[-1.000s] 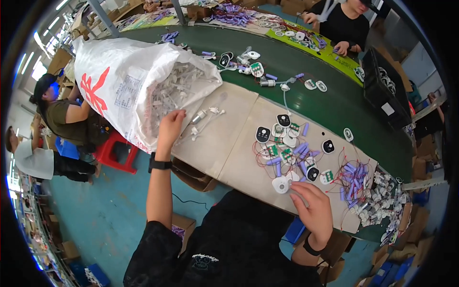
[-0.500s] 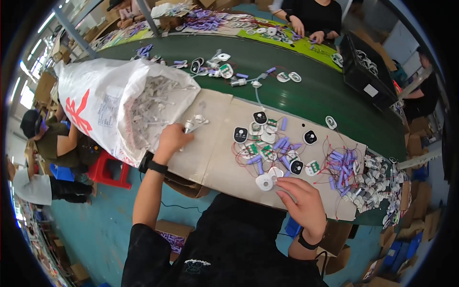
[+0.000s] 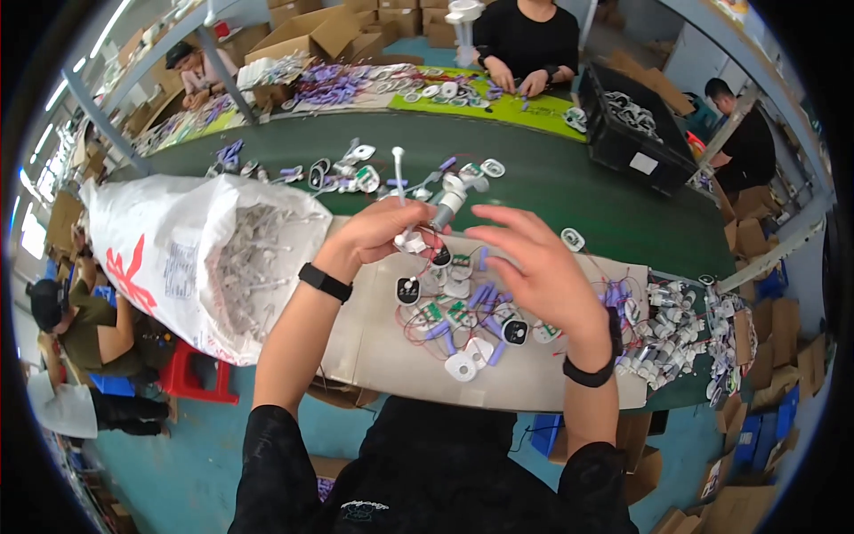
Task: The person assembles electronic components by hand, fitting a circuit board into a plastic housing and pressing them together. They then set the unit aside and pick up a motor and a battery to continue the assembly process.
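My left hand [image 3: 384, 230] is raised over the cardboard sheet, its fingers closed round white plastic fittings. A small grey-and-white motor-like cylinder [image 3: 447, 207] sticks out at its fingertips, and a thin white stem [image 3: 398, 169] rises above the hand. To the right hovers my right hand [image 3: 541, 267], fingers spread and nothing seen in them, close to the cylinder but apart from it. Beneath it lie purple battery cells [image 3: 485, 298], green circuit boards with red wires, and black-faced round covers [image 3: 515, 332]. Two white rings [image 3: 462, 367] rest near the front edge.
A white woven sack [image 3: 191, 258] full of clear-white plastic parts lies open at the left. Motors [image 3: 663, 325] are heaped at the right. Beyond the green belt [image 3: 356, 133] stands a black crate [image 3: 623, 133], and co-workers sit across from me.
My left hand has lifted from beside the sack, moving right with the white fittings and grey cylinder. My right hand has left the white rings and risen toward it, fingers opening. The view has shifted.
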Tool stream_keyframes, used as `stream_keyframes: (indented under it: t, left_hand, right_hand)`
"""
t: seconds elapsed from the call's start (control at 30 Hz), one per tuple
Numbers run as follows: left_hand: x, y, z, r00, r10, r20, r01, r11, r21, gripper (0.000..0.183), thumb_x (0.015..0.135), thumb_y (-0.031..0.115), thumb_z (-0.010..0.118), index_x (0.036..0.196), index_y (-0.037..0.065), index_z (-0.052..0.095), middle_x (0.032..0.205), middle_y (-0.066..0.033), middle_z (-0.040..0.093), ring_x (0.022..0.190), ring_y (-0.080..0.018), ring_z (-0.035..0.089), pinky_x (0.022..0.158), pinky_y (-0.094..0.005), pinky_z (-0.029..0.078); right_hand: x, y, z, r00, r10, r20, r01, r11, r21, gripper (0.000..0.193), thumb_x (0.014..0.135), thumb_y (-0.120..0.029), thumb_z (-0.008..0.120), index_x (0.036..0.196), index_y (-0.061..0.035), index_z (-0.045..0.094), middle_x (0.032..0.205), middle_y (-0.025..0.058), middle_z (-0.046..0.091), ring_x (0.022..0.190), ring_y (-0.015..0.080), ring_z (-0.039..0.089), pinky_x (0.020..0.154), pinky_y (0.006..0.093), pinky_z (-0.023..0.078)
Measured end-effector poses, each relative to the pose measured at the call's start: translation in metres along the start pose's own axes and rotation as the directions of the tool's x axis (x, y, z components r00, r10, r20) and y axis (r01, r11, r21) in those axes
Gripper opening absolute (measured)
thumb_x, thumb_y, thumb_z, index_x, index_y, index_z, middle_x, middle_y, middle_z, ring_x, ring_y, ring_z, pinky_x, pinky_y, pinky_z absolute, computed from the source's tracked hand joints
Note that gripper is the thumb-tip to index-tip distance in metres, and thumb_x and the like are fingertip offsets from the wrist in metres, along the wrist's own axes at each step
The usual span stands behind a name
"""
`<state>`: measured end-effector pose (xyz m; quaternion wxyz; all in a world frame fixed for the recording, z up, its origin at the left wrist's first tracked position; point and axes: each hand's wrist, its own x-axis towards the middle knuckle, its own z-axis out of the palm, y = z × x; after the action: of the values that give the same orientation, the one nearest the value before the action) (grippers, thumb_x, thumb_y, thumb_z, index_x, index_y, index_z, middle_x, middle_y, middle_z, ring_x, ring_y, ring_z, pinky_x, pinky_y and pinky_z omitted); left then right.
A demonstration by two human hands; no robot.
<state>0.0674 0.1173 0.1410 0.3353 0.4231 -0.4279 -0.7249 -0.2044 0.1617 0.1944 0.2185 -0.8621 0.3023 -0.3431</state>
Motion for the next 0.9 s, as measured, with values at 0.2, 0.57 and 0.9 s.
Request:
stream_keyframes:
  t: [0.2, 0.57, 0.9]
  left_hand:
    - [0.066, 0.002, 0.006, 0.998, 0.029, 0.063, -0.022, 0.994, -0.108, 0.032, 0.099, 0.022, 0.06, 0.118, -0.003, 0.062, 0.103, -0.0118, 0.071, 0.08, -0.0168, 0.072, 0.069, -0.0337, 0.062]
    - [0.126, 0.011, 0.034, 0.98, 0.005, 0.199, 0.029, 0.986, -0.167, 0.032, 0.098, 0.025, 0.063, 0.121, 0.003, 0.064, 0.103, -0.0069, 0.071, 0.084, -0.0172, 0.072, 0.065, -0.0293, 0.06]
    - [0.202, 0.008, 0.014, 0.962, -0.234, 0.142, 0.242, 0.969, -0.041, 0.049, 0.102, 0.048, 0.057, 0.118, 0.003, 0.068, 0.102, -0.0079, 0.076, 0.067, -0.0086, 0.065, 0.054, -0.0204, 0.049]
  right_hand:
    - [-0.013, 0.006, -0.002, 0.992, 0.014, -0.122, -0.044, 0.968, -0.249, 0.049, 0.082, 0.003, 0.067, 0.13, -0.0062, 0.061, 0.144, 0.0132, 0.052, 0.129, 0.0353, 0.053, 0.105, 0.0435, 0.047]
    - [0.011, 0.084, 0.001, 0.983, -0.019, -0.182, -0.007, 0.99, -0.14, 0.041, 0.081, 0.002, 0.071, 0.118, -0.015, 0.072, 0.134, 0.0109, 0.062, 0.127, 0.0336, 0.056, 0.108, 0.0438, 0.044]
    - [0.056, 0.215, -0.006, 0.694, 0.584, -0.422, -0.16, 0.696, 0.701, 0.022, 0.099, -0.013, 0.065, 0.114, 0.0025, 0.072, 0.103, 0.0085, 0.075, 0.095, 0.0125, 0.068, 0.089, 0.0261, 0.052]
